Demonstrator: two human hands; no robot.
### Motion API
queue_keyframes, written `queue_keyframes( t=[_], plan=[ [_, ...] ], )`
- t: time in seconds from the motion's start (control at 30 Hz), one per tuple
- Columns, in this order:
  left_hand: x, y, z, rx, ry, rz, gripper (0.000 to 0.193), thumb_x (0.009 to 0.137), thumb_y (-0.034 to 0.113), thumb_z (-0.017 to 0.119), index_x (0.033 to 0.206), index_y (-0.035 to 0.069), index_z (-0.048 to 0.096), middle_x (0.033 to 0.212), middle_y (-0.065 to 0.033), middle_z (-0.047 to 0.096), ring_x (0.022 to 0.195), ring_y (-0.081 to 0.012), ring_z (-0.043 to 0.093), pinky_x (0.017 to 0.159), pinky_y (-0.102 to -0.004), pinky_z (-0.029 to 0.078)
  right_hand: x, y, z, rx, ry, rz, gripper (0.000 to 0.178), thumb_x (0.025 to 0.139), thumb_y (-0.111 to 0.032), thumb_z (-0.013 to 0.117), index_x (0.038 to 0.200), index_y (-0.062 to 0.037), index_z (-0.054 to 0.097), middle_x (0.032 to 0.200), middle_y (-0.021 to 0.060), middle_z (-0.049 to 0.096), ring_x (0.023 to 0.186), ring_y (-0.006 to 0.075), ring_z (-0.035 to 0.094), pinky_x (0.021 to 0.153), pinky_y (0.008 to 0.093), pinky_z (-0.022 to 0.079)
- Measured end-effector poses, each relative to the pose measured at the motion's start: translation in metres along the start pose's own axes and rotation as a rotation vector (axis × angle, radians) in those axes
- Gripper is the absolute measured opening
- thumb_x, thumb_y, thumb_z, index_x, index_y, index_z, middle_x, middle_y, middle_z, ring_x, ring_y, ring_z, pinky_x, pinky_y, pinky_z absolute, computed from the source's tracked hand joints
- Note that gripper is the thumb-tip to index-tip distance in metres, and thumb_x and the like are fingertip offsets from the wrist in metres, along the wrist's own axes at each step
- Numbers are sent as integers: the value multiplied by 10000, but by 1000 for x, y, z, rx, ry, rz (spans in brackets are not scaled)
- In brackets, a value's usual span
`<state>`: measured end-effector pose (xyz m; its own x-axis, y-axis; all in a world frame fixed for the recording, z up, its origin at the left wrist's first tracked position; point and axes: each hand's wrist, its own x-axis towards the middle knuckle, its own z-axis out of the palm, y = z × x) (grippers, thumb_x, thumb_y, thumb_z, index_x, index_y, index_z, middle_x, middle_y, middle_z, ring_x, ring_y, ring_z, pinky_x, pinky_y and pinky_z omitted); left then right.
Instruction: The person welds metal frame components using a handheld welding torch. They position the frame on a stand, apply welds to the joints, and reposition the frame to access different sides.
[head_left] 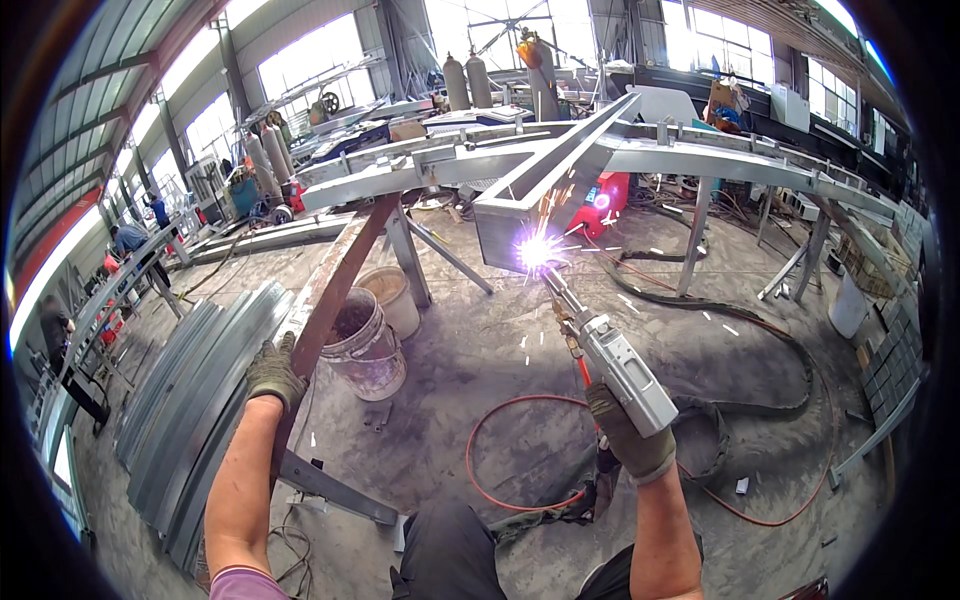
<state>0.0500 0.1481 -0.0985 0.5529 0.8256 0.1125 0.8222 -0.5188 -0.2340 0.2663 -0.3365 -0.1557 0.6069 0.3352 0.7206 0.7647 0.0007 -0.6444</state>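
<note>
My right hand, in a dark work glove, is closed around a silver-grey welding gun. The gun's nozzle points up and away, meeting a bright violet-white flash at the lower edge of a square metal tube. Sparks spray from that spot, and the glare hides the exact contact point. The tube slants away across a long silver metal frame. On the left, my gloved left hand grips the edge of a rusty brown steel beam that runs up to the frame.
Two dirty buckets stand beyond the beam, and long grey metal profiles lie stacked at its left. A red hose and a dark cable loop over the floor. Behind the tube sits a red machine. People are at far left.
</note>
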Motion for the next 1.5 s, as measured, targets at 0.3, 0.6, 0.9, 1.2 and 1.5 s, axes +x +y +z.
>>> queue_keyframes(
  t=[0.3,0.6,0.9,1.2,1.5],
  plan=[
    [6,-3,3,-8,-35,-8,1068,874,455,823,1731,264,216,1695,-246,342,1529,-425,430,1214,-550,399,-2,3,0,30,-3,17,128,968,-113,790,1036,-15,745,799,-10,693,690,74,608,600,301,500],
    [4,-2,1,-13,-44,-22,1061,876,462,822,1728,265,221,1705,-250,330,1544,-421,412,1222,-547,392,-6,7,-6,-91,-70,-3,203,929,-88,793,1125,-53,756,969,122,762,808,301,760,715,379,612],
    [1,0,-2,-28,-32,-19,1028,878,429,815,1719,247,251,1675,-238,362,1522,-418,436,1205,-552,410,-6,2,-6,-40,-57,27,178,925,-72,794,1096,-40,757,945,126,760,797,293,757,713,375,608],
    [0,-1,-1,-32,-18,-15,1016,874,418,819,1713,252,269,1667,-245,371,1512,-421,449,1203,-545,414,-10,-2,-7,121,-51,204,204,963,-104,787,1142,-12,757,969,123,774,820,235,762,731,359,596],
    [1,-4,6,9,35,7,970,886,446,806,1699,248,315,1610,-251,426,1464,-418,501,1177,-539,441,-9,-3,-8,36,-79,124,210,950,-100,788,1141,-20,759,954,134,775,823,270,769,728,362,601]
  ],
)
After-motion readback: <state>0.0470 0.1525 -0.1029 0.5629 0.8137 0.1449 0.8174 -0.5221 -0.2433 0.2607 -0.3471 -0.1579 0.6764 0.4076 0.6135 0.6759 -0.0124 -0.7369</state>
